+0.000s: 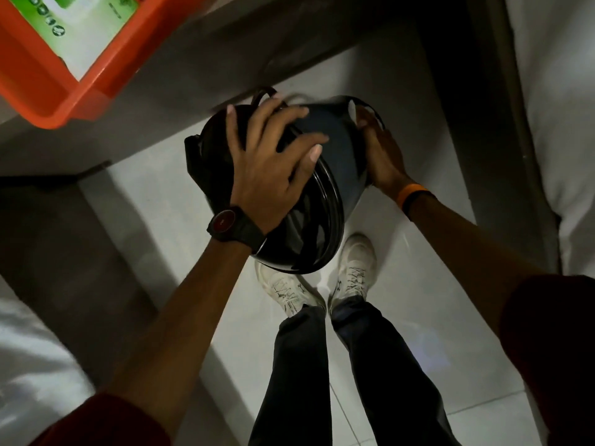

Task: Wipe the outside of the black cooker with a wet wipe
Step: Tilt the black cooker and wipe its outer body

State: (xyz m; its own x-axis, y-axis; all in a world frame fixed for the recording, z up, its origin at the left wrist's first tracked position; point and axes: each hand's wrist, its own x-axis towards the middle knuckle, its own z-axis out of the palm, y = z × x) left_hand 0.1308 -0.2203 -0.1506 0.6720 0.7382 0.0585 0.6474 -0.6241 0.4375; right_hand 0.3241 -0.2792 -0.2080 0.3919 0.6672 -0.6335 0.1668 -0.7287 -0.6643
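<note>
White tiled floor fills the background, below both hands. A grey desk edge runs beyond the hands, carrying an orange tray up and to the left of the left hand, with a green-and-white pack inside it. The black cooker is held in the air between the 2 hands, tilted on its side above 2 white shoes. Left hand: spread wide, fingers splayed, palm pressed flat on the cooker's near face; a dark watch sits on its wrist. Right hand: cupped around the cooker's far side, fingers curled behind the rim, where a small patch of white, possibly the wet wipe, shows at the fingertips; whether the hand grips it cannot be told. An orange band circles this wrist.
</note>
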